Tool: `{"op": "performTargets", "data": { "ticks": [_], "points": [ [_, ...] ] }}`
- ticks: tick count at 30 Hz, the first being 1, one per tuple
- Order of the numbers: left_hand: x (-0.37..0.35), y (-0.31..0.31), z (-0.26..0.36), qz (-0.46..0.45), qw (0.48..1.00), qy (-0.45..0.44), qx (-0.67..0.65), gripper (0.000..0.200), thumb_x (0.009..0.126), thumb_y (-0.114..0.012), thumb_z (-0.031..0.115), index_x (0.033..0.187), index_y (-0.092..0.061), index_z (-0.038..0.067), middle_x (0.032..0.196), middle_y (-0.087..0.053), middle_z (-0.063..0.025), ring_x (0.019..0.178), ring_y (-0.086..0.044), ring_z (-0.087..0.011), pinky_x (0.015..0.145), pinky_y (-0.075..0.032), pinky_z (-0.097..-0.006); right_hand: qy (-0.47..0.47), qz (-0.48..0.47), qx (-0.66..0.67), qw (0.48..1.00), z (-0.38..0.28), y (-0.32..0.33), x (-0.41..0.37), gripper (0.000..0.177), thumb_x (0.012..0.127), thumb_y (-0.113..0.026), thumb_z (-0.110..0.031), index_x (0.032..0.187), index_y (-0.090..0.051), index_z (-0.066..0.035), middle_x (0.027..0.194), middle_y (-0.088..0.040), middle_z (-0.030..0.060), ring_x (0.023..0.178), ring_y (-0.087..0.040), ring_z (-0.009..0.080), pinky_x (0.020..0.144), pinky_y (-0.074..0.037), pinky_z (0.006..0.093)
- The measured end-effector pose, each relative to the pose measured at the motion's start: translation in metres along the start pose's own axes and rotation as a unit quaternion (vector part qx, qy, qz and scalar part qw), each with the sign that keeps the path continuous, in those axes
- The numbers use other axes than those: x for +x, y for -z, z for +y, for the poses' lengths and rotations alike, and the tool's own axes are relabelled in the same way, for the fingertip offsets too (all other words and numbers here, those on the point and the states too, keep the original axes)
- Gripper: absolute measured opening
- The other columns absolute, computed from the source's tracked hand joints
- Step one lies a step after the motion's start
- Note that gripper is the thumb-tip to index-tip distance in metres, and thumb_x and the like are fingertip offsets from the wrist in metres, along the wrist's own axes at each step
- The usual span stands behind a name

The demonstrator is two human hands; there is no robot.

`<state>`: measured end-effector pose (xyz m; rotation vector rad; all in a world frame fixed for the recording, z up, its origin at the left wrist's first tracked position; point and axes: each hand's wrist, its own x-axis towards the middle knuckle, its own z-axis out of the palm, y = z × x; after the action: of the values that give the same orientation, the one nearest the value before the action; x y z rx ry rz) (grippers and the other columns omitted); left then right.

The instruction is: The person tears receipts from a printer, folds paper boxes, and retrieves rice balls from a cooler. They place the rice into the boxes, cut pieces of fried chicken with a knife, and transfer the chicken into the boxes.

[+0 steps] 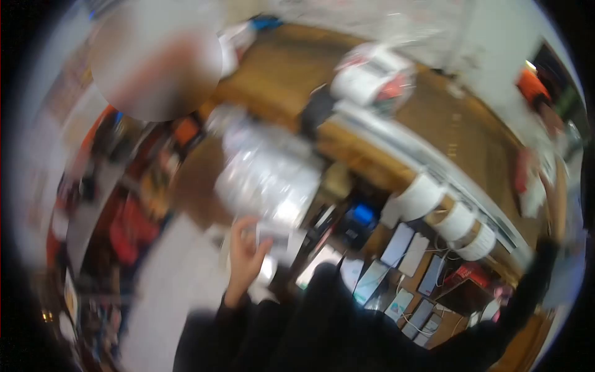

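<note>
My left hand (244, 261) is at the lower middle, with thumb and fingers closed on a small white slip (280, 240) that has a grey printed patch. Just beyond it lies a shiny heap of clear plastic packaging (266, 170). At the far right my right arm stretches out in a black sleeve. My right hand (551, 181) is smeared by motion beside a white and red packet (528, 186), and its fingers cannot be made out.
Several phones with white cables (398, 248) lie on a wooden surface below white tape-like rolls (455, 221). A small device with a blue screen (361, 216) stands nearby. A plastic-wrapped bundle (374, 77) rests on the brown table (276, 62). A person in orange (532, 85) is at the right.
</note>
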<state>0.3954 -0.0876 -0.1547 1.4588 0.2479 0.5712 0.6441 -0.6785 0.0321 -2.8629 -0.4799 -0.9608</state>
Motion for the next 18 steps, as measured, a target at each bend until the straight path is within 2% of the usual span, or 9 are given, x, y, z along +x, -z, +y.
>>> {"op": "performTargets", "data": {
  "ticks": [3,4,5,6,9,13,14,16,18],
  "points": [
    [0.001,0.048,0.017,0.034,0.996,-0.050,0.063,0.012,0.079,-0.054,0.002,0.089,-0.049,0.002,0.085,-0.050,-0.0022,0.078,-0.047,-0.0067,0.062,-0.038,-0.0172,-0.081,-0.081,0.177,0.977,-0.216,0.040,-0.065,0.031,0.080,-0.046,-0.006,0.110,-0.048,0.003,0.114,-0.048,0.0151,0.106,-0.045,0.0200,0.089,-0.034,0.0310],
    [0.000,0.058,0.025,0.071,0.994,-0.066,0.050,0.011,0.079,-0.054,0.002,0.090,-0.051,0.001,0.084,-0.051,-0.0023,0.079,-0.048,-0.0070,0.065,-0.038,-0.0179,0.041,-0.098,0.156,0.982,-0.245,0.041,-0.100,0.030,0.079,-0.050,-0.011,0.105,-0.051,0.003,0.104,-0.054,0.0146,0.098,-0.050,0.0202,0.083,-0.038,0.0309],
    [-0.001,0.077,0.022,0.084,0.992,-0.082,0.034,0.018,0.079,-0.053,0.001,0.096,-0.052,0.000,0.090,-0.053,-0.0042,0.084,-0.050,-0.0100,0.071,-0.040,-0.0204,-0.135,-0.298,0.221,0.919,-0.277,0.039,-0.131,0.028,0.077,-0.053,-0.016,0.097,-0.056,0.002,0.095,-0.058,0.0131,0.087,-0.054,0.0204,0.077,-0.041,0.0305],
    [-0.003,0.094,0.023,0.088,0.993,-0.073,0.013,0.026,0.077,-0.054,-0.001,0.103,-0.049,-0.001,0.099,-0.051,-0.0063,0.089,-0.050,-0.0125,0.075,-0.040,-0.0230,0.047,-0.297,0.300,0.905,-0.327,0.021,-0.142,0.024,0.074,-0.057,-0.019,0.088,-0.060,0.001,0.085,-0.060,0.0111,0.078,-0.055,0.0205,0.072,-0.041,0.0292],
    [-0.019,0.136,0.033,0.102,0.992,-0.062,-0.046,0.044,0.074,-0.055,-0.005,0.116,-0.041,0.000,0.114,-0.045,-0.0097,0.098,-0.049,-0.0173,0.082,-0.041,-0.0273,-0.097,-0.396,0.449,0.795,-0.444,-0.065,-0.199,0.015,0.072,-0.059,-0.007,0.082,-0.061,0.004,0.078,-0.061,0.0127,0.076,-0.057,0.0196,0.068,-0.042,0.0277],
    [-0.048,0.211,0.036,0.133,0.984,-0.019,-0.114,0.068,0.070,-0.055,-0.010,0.129,-0.023,0.002,0.127,-0.032,-0.0119,0.105,-0.046,-0.0214,0.081,-0.045,-0.0299,0.169,-0.330,0.498,0.784,-0.604,-0.189,-0.251,0.038,0.070,-0.063,-0.011,0.104,-0.053,0.000,0.097,-0.055,0.0180,0.090,-0.052,0.0307,0.077,-0.041,0.0337],
    [-0.057,0.232,0.035,0.153,0.982,-0.078,-0.078,0.064,0.074,-0.051,-0.006,0.130,-0.021,0.003,0.128,-0.031,-0.0119,0.102,-0.048,-0.0199,0.074,-0.048,-0.0283,0.203,-0.339,0.506,0.767,-0.631,-0.209,-0.262,0.038,0.070,-0.063,-0.011,0.104,-0.053,0.000,0.097,-0.055,0.0180,0.090,-0.052,0.0307,0.077,-0.041,0.0337],
    [-0.086,0.279,0.055,0.221,0.967,-0.056,-0.112,0.061,0.077,-0.049,-0.003,0.130,-0.021,0.003,0.127,-0.031,-0.0109,0.099,-0.050,-0.0188,0.074,-0.048,-0.0273,0.255,-0.306,0.354,0.846,-0.672,-0.240,-0.295,0.050,0.070,-0.063,-0.014,0.114,-0.045,-0.002,0.099,-0.051,0.0199,0.091,-0.049,0.0338,0.079,-0.040,0.0371],
    [-0.124,0.320,0.070,0.324,0.935,-0.072,-0.123,0.047,0.084,-0.043,0.007,0.128,-0.028,0.004,0.121,-0.039,-0.0081,0.092,-0.053,-0.0140,0.071,-0.047,-0.0238,0.372,-0.333,0.350,0.793,-0.668,-0.297,-0.322,0.051,0.071,-0.057,-0.014,0.119,-0.041,-0.006,0.091,-0.054,0.0189,0.083,-0.051,0.0345,0.070,-0.042,0.0402]
  ]
}}
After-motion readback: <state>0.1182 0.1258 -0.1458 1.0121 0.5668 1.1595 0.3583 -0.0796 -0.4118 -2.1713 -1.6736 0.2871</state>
